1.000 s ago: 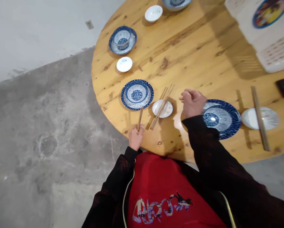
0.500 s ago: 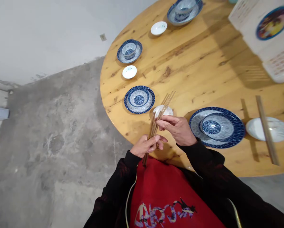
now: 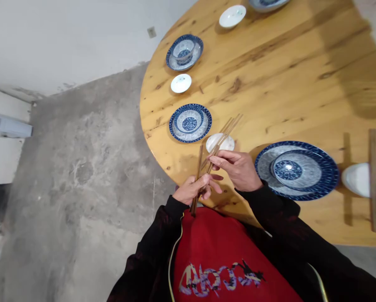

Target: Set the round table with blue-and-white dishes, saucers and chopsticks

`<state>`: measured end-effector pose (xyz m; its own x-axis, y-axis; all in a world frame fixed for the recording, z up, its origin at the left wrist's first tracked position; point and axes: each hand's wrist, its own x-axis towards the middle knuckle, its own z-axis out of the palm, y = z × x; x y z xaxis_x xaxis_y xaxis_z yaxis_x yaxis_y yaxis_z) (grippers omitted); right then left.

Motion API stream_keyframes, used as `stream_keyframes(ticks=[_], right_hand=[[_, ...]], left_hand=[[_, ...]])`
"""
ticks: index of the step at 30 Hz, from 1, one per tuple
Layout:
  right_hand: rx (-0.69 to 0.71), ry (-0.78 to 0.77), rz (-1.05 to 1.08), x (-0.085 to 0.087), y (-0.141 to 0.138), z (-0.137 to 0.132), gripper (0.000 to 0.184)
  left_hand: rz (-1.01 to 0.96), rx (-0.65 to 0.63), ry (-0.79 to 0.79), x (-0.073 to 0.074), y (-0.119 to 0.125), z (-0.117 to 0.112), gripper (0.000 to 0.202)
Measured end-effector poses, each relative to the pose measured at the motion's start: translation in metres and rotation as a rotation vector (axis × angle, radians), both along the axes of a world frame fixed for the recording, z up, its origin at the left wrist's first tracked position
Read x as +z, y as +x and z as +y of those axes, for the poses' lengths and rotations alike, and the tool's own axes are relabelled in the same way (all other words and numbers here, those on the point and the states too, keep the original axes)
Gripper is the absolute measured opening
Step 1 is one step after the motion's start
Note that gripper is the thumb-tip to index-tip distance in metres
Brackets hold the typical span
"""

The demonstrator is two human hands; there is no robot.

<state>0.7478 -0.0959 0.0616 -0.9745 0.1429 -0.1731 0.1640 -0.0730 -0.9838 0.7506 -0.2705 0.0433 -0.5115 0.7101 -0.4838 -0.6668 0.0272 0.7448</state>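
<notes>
Several wooden chopsticks point(image 3: 227, 131) are held between my two hands, close to my body at the table's edge. My left hand point(image 3: 194, 188) is closed around their lower part, some fingers loosely extended. With thumb and fingertips, my right hand point(image 3: 236, 167) pinches some of the chopsticks higher up, and these fan away to the upper right. Beneath their tips lies a small white dish point(image 3: 225, 143), partly covered by them. A blue-and-white plate point(image 3: 328, 180) with a bowl point(image 3: 310, 167) on it stands right of my right hand.
The round wooden table point(image 3: 270, 96) curves along the left. Blue-patterned plates with bowls point(image 3: 189, 123) and small white dishes point(image 3: 181, 83) line its edge. At the right, chopsticks point(image 3: 375, 180) rest across a white dish point(image 3: 356, 179). Concrete floor point(image 3: 81, 167) lies left.
The view has shifted, so the white box at upper right has mostly left the picture. Within my hands, the chopsticks have spread further apart, the right hand's bunch angling away from the left's.
</notes>
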Motion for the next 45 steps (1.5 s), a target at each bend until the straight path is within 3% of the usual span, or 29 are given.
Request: stream_keyframes(ticks=[4, 7, 11, 16, 20, 26, 33, 39, 45], right_hand=[[-0.018, 0.054, 0.053, 0.006, -0.002, -0.008, 0.032], [-0.069, 0.131, 0.114, 0.02, -0.006, -0.013, 0.028], [-0.301, 0.253, 0.242, 0.039, -0.015, -0.022, 0.025], [-0.53, 0.462, 0.343, 0.043, -0.03, -0.045, 0.023], [-0.558, 0.727, 0.381, 0.04, -0.037, -0.073, 0.029], [-0.449, 0.918, 0.541, 0.025, -0.038, -0.112, 0.021], [-0.434, 1.004, 0.54, 0.02, -0.032, -0.137, 0.019], [-0.529, 1.011, 0.48, 0.018, -0.026, -0.138, 0.018], [-0.56, 1.008, 0.378, 0.015, -0.029, -0.142, 0.022]], left_hand=[[-0.016, 0.074, 0.027, -0.005, -0.001, -0.01, 0.077], [0.034, 0.266, 0.031, -0.009, -0.01, -0.028, 0.069], [0.093, 0.504, -0.015, -0.011, -0.029, -0.072, 0.063], [0.1, 0.656, -0.107, -0.017, -0.041, -0.142, 0.061], [0.069, 0.674, -0.157, -0.029, -0.037, -0.193, 0.06], [0.015, 0.68, -0.197, -0.049, -0.037, -0.245, 0.059], [0.022, 0.668, -0.171, -0.054, -0.055, -0.272, 0.061], [0.036, 0.637, -0.16, -0.053, -0.064, -0.289, 0.062], [0.032, 0.684, -0.172, -0.049, -0.061, -0.311, 0.066]])
